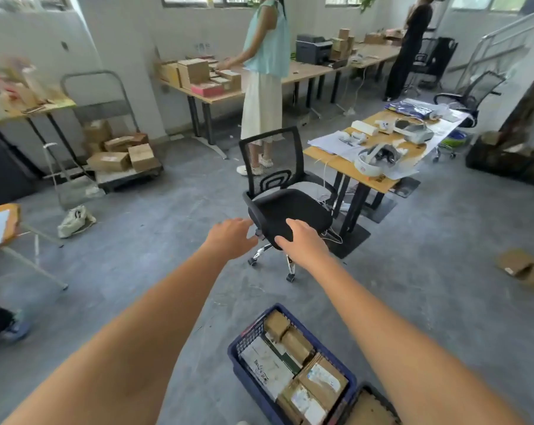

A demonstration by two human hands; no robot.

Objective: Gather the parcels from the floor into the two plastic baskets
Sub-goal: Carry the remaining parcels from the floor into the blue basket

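A blue plastic basket (247, 375) stands on the floor at the bottom, packed with several brown and white parcels (293, 363). A second, dark basket (356, 397) shows partly at its right, with brown cardboard in it. A flat brown parcel (521, 266) lies on the floor at the far right. Both my arms stretch forward above the baskets. My left hand (230, 237) is open with relaxed fingers and holds nothing, near the front edge of a black office chair (285, 210). My right hand (302, 242) is also open and empty, in front of the chair's seat.
A desk (379, 179) with headsets and papers stands right of the chair. A cart (127, 176) loaded with boxes is at the back left, a white bag (75, 220) lies on the floor. Two people stand at long tables (305, 72) at the back.
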